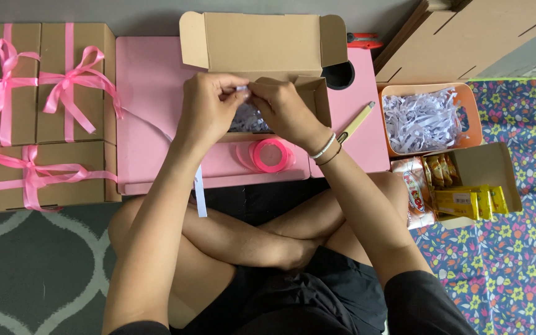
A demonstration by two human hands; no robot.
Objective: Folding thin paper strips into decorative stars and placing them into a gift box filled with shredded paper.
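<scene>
My left hand (209,105) and my right hand (283,108) meet over an open brown cardboard box (262,46) on a low pink table (150,80). Both pinch a small tuft of white shredded paper (243,92) between their fingertips. More shredded paper (247,119) lies inside the box beneath them. A roll of pink ribbon (271,155) sits on the table just in front of the box, below my right wrist. A pale strip (200,195) hangs off the table's near edge.
Three closed cardboard boxes tied with pink bows (38,111) are stacked to the left. An orange basket of shredded paper (429,118) and a box of yellow snack packets (466,192) stand to the right. A beige cutter (355,123) and red scissors (364,41) lie nearby.
</scene>
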